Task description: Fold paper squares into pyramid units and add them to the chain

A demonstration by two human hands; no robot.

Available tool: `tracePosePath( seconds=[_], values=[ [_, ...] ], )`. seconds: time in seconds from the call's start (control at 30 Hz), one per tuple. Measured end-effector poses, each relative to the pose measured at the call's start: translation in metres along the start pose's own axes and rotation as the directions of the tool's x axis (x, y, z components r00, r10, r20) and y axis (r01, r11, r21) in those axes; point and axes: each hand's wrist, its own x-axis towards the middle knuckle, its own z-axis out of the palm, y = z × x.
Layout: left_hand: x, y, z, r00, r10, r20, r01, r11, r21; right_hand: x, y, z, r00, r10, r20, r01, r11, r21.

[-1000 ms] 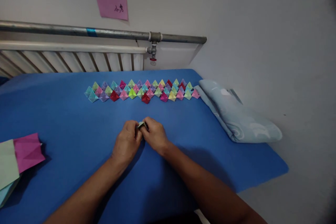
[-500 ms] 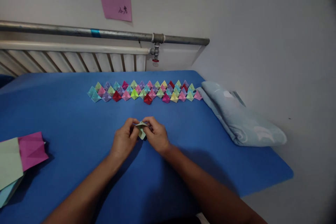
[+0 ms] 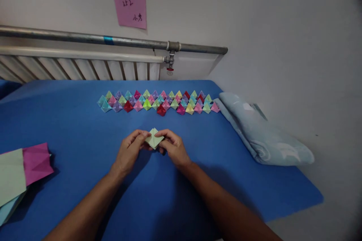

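Observation:
Between my two hands is a pale green folded paper (image 3: 154,139), now a flat diamond with a crease down its middle. My left hand (image 3: 131,149) pinches its left corner, thumb on top and fingers underneath. On the right side my right hand (image 3: 174,148) grips it too, with the index finger lying on its upper face and the thumb near the right corner. Beyond the hands, rows of small folded paper pieces (image 3: 161,110) in many colours lie on the blue cloth (image 3: 85,135).
At the left edge lie a magenta creased sheet (image 3: 37,162) and pale green paper (image 3: 11,176). A folded light blue blanket (image 3: 254,131) rests on the right by the wall. Behind are a radiator (image 3: 93,68), a metal pipe (image 3: 135,42) and a pink note (image 3: 130,5).
The green paper has gone from an opened, pocket-like shape to a flattened diamond. My fingers have shifted onto its side corners. The camera view has tilted slightly, moving the scene down and right.

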Motion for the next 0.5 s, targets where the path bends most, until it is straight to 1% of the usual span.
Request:
tracePosePath(
  seconds=[0.07, 0.13, 0.3, 0.43, 0.5],
  values=[
    [0.0011, 0.0001, -0.0003, 0.999, 0.015, -0.032, -0.014, 1.0, 0.006, -0.0006, -0.0019, -0.001, 0.999, 0.011, 0.036, -0.011, 1.0, 0.01],
    [0.0012, 0.0008, 0.001, 0.998, 0.026, -0.057, -0.025, 1.0, 0.018, -0.0004, -0.0022, -0.0008, 0.999, 0.021, 0.035, -0.022, 0.999, 0.026],
    [0.0002, 0.0009, 0.0049, 0.998, 0.002, -0.069, -0.001, 1.0, 0.018, 0.0043, 0.0026, 0.0025, 0.993, 0.057, -0.105, -0.047, 0.994, 0.097],
    [0.0008, -0.0002, 0.0051, 0.998, -0.042, -0.045, 0.044, 0.999, 0.029, 0.0078, 0.0066, 0.0023, 0.992, 0.101, -0.077, -0.097, 0.994, 0.053],
    [0.0015, -0.0003, 0.0044, 0.997, -0.071, -0.027, 0.071, 0.997, 0.006, 0.0083, 0.0072, 0.0015, 0.992, 0.107, -0.069, -0.105, 0.994, 0.03]
  ],
)
